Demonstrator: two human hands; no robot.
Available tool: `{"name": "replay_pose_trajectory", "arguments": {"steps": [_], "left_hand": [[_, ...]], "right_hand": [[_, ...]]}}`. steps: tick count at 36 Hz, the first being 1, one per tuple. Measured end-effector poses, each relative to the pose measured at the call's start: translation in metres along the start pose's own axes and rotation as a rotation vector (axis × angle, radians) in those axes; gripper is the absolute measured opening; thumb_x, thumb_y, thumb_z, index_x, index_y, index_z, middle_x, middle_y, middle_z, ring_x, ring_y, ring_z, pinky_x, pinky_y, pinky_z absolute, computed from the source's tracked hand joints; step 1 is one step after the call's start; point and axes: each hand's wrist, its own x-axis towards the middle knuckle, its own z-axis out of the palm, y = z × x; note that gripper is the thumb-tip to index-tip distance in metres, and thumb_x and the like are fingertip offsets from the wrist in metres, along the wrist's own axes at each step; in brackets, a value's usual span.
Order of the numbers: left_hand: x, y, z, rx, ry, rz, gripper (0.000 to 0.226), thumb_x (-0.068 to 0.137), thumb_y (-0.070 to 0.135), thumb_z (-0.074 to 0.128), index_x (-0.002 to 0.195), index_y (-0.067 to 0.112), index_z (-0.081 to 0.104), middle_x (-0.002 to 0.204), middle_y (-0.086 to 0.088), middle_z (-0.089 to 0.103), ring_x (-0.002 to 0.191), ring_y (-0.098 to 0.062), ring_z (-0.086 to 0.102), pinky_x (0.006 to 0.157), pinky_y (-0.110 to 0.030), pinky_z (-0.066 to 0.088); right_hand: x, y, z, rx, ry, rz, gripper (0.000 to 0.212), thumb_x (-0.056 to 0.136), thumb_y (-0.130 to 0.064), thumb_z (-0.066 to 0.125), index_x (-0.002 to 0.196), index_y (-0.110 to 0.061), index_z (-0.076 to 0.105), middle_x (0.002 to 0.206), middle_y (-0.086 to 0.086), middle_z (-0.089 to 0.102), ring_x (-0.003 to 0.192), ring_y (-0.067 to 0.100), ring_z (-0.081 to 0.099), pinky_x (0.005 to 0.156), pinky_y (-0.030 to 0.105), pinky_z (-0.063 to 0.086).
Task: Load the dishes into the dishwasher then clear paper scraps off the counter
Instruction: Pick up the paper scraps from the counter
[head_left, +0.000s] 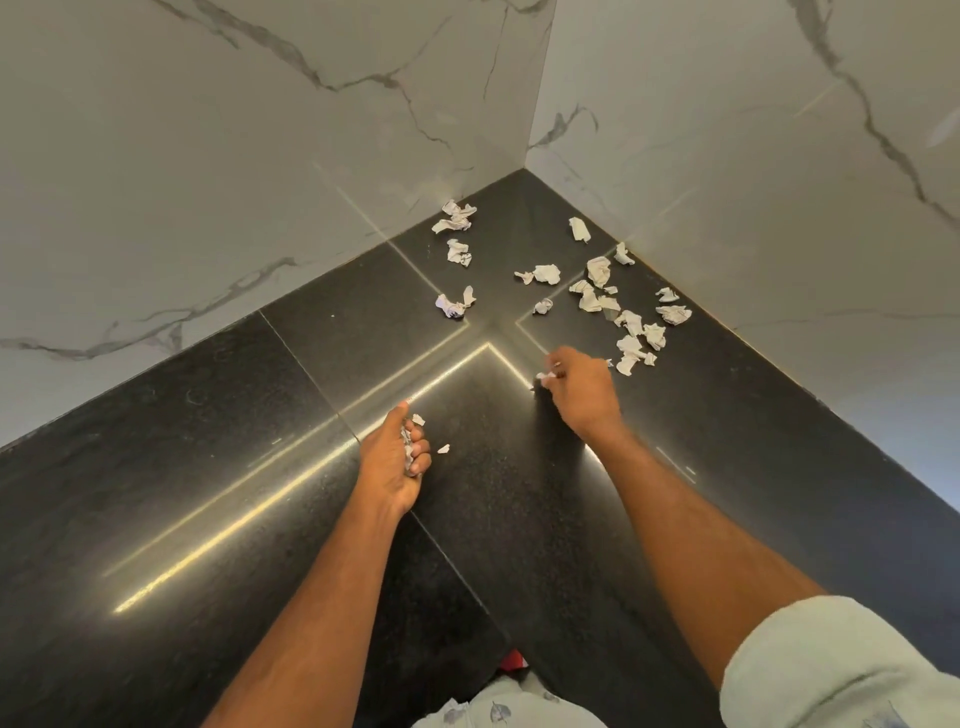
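Gathering scraps, the left hand (397, 460) keeps its fingers curled around a wad of collected paper, serving as a store, so the right hand (576, 384) is free to pick. The right hand seems to pinch one small scrap (544, 376), though it is tiny. Most paper scraps (597, 299) lie in the corner of the black table (208, 467); one small piece (443, 449) lies beside the left hand.

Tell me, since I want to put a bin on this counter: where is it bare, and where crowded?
Bare: the black counter left of the left hand, along the marble wall, and the near stretch between both forearms. Crowded: the back corner beyond the right hand, where paper scraps lie scattered. One small scrap lies beside the left hand.
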Motion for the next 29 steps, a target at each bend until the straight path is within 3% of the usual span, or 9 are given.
{"name": "replay_pose_trajectory", "arguments": {"steps": [3,7,10,13,18,21,24,26,29], "left_hand": [[-0.003,0.000,-0.005,0.013,-0.021,0.014,0.031,0.098,0.025,0.062,0.072,0.014,0.051,0.061,-0.001,0.046,0.040,-0.006,0.033,0.031,-0.018,0.021],[-0.008,-0.007,-0.004,0.104,-0.060,0.055,0.022,0.098,0.025,0.063,0.083,0.010,0.057,0.061,-0.001,0.047,0.040,-0.006,0.034,0.032,-0.017,0.022],[-0.011,-0.009,-0.005,0.143,-0.077,0.068,0.019,0.097,0.025,0.063,0.086,0.010,0.059,0.062,-0.001,0.045,0.040,-0.005,0.033,0.033,-0.017,0.021],[-0.013,-0.008,-0.009,0.115,-0.074,0.060,0.025,0.096,0.026,0.064,0.075,0.015,0.060,0.062,-0.001,0.045,0.042,-0.006,0.032,0.035,-0.018,0.019],[-0.016,-0.006,-0.016,-0.013,-0.051,0.025,0.030,0.099,0.028,0.060,0.074,0.014,0.052,0.061,-0.001,0.048,0.040,-0.007,0.037,0.032,-0.018,0.022],[-0.018,-0.005,-0.019,-0.065,-0.032,0.033,0.030,0.100,0.027,0.058,0.075,0.014,0.051,0.060,0.000,0.047,0.040,-0.007,0.036,0.032,-0.018,0.021],[-0.020,-0.005,-0.019,-0.063,-0.020,0.039,0.029,0.100,0.027,0.058,0.075,0.014,0.050,0.059,0.000,0.047,0.041,-0.007,0.036,0.033,-0.018,0.021],[-0.022,-0.004,-0.021,-0.039,-0.012,0.043,0.030,0.101,0.027,0.058,0.075,0.014,0.050,0.059,0.000,0.047,0.042,-0.007,0.036,0.033,-0.018,0.022],[-0.024,-0.002,-0.024,-0.025,-0.007,0.043,0.031,0.101,0.027,0.056,0.074,0.015,0.049,0.060,0.000,0.046,0.041,-0.008,0.036,0.034,-0.019,0.021]], "right_hand": [[-0.013,0.012,-0.020,0.339,0.124,0.175,0.004,0.086,-0.017,0.077,0.085,-0.016,0.073,0.077,-0.005,0.070,0.068,0.007,0.063,0.072,0.024,0.055],[-0.031,0.021,-0.031,0.327,-0.005,0.169,0.009,0.084,-0.019,0.080,0.079,-0.014,0.074,0.067,-0.006,0.066,0.056,-0.003,0.056,0.058,0.007,0.041],[-0.042,0.024,-0.026,0.201,-0.125,0.100,0.011,0.082,-0.021,0.081,0.076,-0.017,0.073,0.079,-0.009,0.061,0.072,0.000,0.055,0.066,0.018,0.042],[-0.051,0.023,-0.016,0.110,-0.163,0.043,0.013,0.083,-0.016,0.079,0.075,-0.019,0.069,0.090,-0.008,0.059,0.087,0.011,0.058,0.075,0.026,0.045],[-0.058,0.002,-0.002,0.097,-0.115,0.091,0.020,0.083,-0.009,0.074,0.072,-0.021,0.063,0.075,-0.008,0.066,0.074,0.014,0.065,0.066,0.027,0.051],[-0.069,-0.032,0.015,0.220,-0.221,-0.040,0.015,0.080,-0.010,0.079,0.087,-0.018,0.068,0.076,-0.005,0.067,0.070,0.009,0.062,0.065,0.020,0.048],[-0.081,-0.063,0.034,0.208,-0.350,-0.181,0.031,0.082,-0.012,0.079,0.110,-0.023,0.071,0.087,-0.005,0.071,0.077,0.006,0.065,0.074,0.020,0.052],[-0.083,-0.079,0.045,0.067,-0.385,-0.261,0.038,0.085,-0.016,0.077,0.121,-0.023,0.070,0.101,0.000,0.071,0.091,0.013,0.066,0.085,0.027,0.054],[-0.081,-0.093,0.055,-0.133,-0.396,-0.300,0.024,0.090,-0.019,0.070,0.113,-0.015,0.075,0.108,0.012,0.069,0.100,0.030,0.067,0.089,0.038,0.055]]}}
